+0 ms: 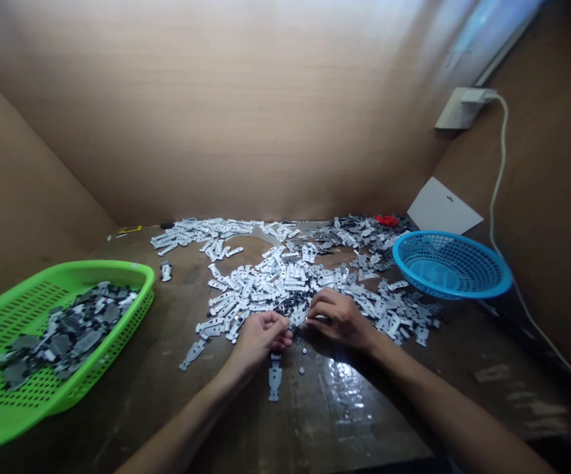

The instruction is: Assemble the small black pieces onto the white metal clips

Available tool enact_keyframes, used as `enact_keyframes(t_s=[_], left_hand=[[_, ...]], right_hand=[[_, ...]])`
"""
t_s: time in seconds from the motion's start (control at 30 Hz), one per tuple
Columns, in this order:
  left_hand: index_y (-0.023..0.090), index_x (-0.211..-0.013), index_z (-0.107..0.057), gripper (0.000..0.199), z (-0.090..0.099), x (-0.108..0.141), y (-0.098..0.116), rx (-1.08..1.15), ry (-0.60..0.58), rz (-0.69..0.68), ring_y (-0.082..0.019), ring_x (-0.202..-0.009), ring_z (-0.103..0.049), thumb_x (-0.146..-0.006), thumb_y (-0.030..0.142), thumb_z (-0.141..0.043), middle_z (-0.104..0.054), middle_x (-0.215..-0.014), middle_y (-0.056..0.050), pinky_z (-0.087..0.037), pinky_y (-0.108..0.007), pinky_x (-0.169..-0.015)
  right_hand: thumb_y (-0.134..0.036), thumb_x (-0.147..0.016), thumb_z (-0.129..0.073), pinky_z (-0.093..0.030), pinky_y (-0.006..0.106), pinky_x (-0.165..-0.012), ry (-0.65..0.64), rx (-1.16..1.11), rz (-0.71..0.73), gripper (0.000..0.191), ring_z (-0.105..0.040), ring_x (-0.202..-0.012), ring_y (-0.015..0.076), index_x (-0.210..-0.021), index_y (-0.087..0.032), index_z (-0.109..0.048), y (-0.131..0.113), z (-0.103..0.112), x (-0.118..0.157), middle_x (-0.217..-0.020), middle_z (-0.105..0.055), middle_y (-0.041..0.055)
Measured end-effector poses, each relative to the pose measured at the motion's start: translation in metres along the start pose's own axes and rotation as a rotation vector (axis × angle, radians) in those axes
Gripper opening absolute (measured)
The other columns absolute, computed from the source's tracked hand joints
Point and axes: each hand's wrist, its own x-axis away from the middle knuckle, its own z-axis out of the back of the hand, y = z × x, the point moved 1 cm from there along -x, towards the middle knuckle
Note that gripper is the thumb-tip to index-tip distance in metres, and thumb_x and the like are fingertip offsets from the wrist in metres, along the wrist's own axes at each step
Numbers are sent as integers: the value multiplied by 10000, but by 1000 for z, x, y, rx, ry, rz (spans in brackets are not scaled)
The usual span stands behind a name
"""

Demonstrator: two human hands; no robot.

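My left hand (pixel 267 331) is closed, its thumb and fingertips pressed together over the near edge of the pile; what they hold is hidden. Just to the right, my right hand (pixel 338 317) pinches with curled fingers, and whatever is in them is too small to make out. A flat light-grey part (pixel 297 318) shows between the two hands; I cannot tell which one touches it. Small black pieces (pixel 295 300) are heaped right behind the fingers. A single grey chassis-shaped plate (pixel 275 380) lies below my left hand, with tiny pieces (pixel 301 370) to its right.
White and grey plates (pixel 245 286) spread over the table, darker grey ones (pixel 364 234) at the back right. At the left stands a green basket (pixel 144 280) of assembled-looking parts; a blue basket (pixel 500 270) is at the right. A white cable (pixel 500 171) hangs from a wall socket (pixel 456 112).
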Motion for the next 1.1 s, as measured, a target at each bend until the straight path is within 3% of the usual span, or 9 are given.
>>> enact_keyframes(t_s=[0.2, 0.43, 1.1], left_hand=[[117, -765, -584, 288, 0, 1, 0, 86, -20, 29, -86, -549, -584, -725, 398, -639, -641, -680, -58, -430, -164, -513], [125, -755, -577, 291, 2, 2, 3, 62, 0, 29, -98, -556, -592, -729, 409, -632, -646, -679, -55, -437, -179, -515], [128, -735, -575, 308, 1, 4, 8, 23, 8, -17, -106, -554, -595, -719, 429, -634, -653, -667, -59, -429, -182, -504]], right_hand=[[-240, -796, -606, -434, 305, -693, 24, -19, 6, 62, -533, -816, 179, -821, -186, -624, 0, -1, 0, -865, -592, 70], [-177, -807, -578, -454, 304, -698, 67, -135, -38, 111, -563, -820, 173, -899, -198, -636, -2, 1, -1, -878, -602, 68], [-173, -793, -592, -472, 318, -705, 107, -223, -92, 69, -580, -817, 174, -837, -184, -645, -7, 4, -5, -869, -613, 69]])
